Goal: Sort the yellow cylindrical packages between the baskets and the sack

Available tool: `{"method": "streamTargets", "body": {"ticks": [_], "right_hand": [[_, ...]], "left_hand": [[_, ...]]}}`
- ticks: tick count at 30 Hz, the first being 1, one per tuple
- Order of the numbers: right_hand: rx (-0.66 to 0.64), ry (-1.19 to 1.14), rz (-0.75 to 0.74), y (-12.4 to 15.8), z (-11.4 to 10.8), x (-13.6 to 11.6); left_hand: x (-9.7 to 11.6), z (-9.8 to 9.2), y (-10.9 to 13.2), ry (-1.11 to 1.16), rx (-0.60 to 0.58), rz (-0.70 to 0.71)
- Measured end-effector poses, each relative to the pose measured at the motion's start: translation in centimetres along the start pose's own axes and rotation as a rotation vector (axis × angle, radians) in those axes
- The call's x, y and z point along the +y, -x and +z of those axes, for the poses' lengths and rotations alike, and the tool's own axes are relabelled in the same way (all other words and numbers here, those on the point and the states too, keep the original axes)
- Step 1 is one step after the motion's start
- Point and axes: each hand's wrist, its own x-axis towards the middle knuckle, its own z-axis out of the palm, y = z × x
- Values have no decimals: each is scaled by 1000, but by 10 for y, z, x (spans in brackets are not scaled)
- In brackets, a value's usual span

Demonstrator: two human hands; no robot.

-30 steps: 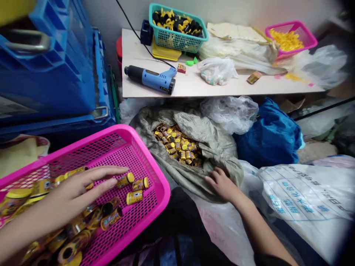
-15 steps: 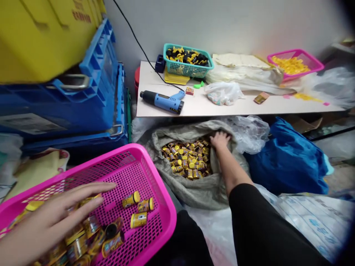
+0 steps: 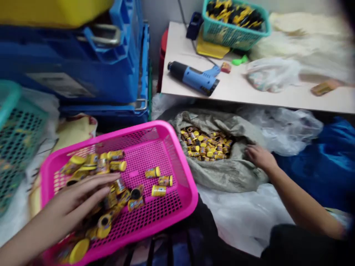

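No writing could be read: the gold-and-yellow labels on the small cylindrical containers [image 3: 152,172] were too blurred, as was the pale label [image 3: 61,84] on the blue plastic crate [image 3: 111,79].

The containers were held in two places. A loose group lay in a pink plastic mesh basket [image 3: 180,173], and a dense mass [image 3: 206,144] was packed in the mouth of a grey-green woven sack [image 3: 230,173]. In the basket, they were laid on their sides. Three lay apart near the right wall, their long axes running roughly left to right. The others were scattered toward the basket's lower left, at mixed angles, some with dark open ends showing.

The left hand [image 3: 80,194] was spread over that group, its fingers [image 3: 102,181] extended, slightly apart and clamped on nothing. The right hand [image 3: 259,157] was placed on the sack's folded edge, beside the mass, with its fingers [image 3: 251,150] loosely together and curled against the cloth.

Behind them stood a white surface [image 3: 249,96], which carried a blue-and-black heat gun [image 3: 194,77], its nozzle pointed left, and a teal basket [image 3: 233,26] of black and yellow parts. A second teal basket [image 3: 19,136] was seen at the far left.
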Motion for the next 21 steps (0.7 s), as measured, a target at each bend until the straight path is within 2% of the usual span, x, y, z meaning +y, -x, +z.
{"method": "streamTargets", "body": {"ticks": [2, 3, 5, 6, 7, 9, 10, 12, 14, 16, 17, 19, 21], "right_hand": [[223, -81, -3, 4, -10, -35], [337, -122, -19, 6, -20, -62], [487, -209, -96, 12, -44, -130], [502, -252, -194, 17, -56, -169], [458, -307, -320, 25, -67, -210], [280, -436, -816, 43, -78, -288], [168, -383, -917, 52, -77, -323], [-56, -177, -932, 65, -63, -375], [-228, 20, -829, 70, -45, -403], [-336, 91, -751, 68, -34, -410], [-374, 49, -730, 66, -33, -407], [-459, -199, -654, 62, -40, -396], [-572, -616, -504, 60, -50, -384]], "left_hand": [[6, -2, -2, -18, -59, 33], [8, -2, -4, -43, -48, 62], [15, 2, -5, -93, -57, 128], [19, 6, -5, -112, -86, 161], [24, 12, -4, -136, -131, 189], [34, 29, -2, -230, -203, 228], [38, 38, -2, -294, -218, 238], [43, 54, -3, -393, -226, 244], [43, 61, -6, -355, -237, 240], [39, 56, -9, -146, -222, 200], [37, 51, -9, 6, -202, 159], [33, 37, -7, 320, -166, 63], [32, 25, -2, 543, -151, 16]]}}
